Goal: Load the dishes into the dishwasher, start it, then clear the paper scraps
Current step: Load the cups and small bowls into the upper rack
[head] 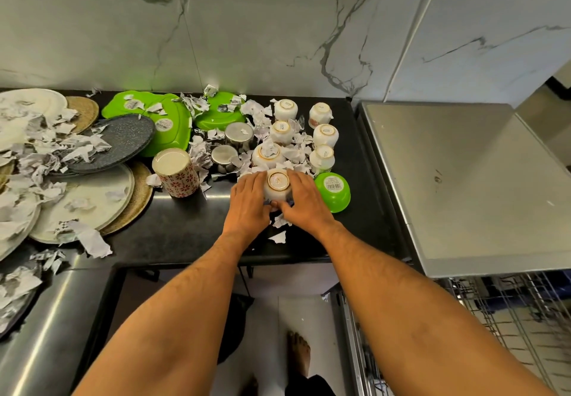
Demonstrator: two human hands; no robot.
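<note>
An upturned white bowl (pixel 277 187) with a gold-ringed base stands on the black counter (pixel 185 225). My left hand (pixel 251 201) and my right hand (pixel 304 199) cup its two sides, fingers curved round it. Behind it stand another upturned white bowl (pixel 268 154) and several upturned white cups (pixel 285 109). A green bowl (pixel 333 191) lies upside down just right of my right hand. Torn paper scraps (pixel 200 106) litter the counter and dishes. At the lower right the dishwasher's wire rack (pixel 509 312) stands pulled out.
Green plates (pixel 173 123), a grey speckled plate (pixel 123 142), pale plates (pixel 92 201) and woven mats (pixel 140 197) fill the left. A red-flowered mug (pixel 176 173) and two steel cups (pixel 238 136) stand mid-counter. A steel dishwasher top (pixel 463 179) lies to the right.
</note>
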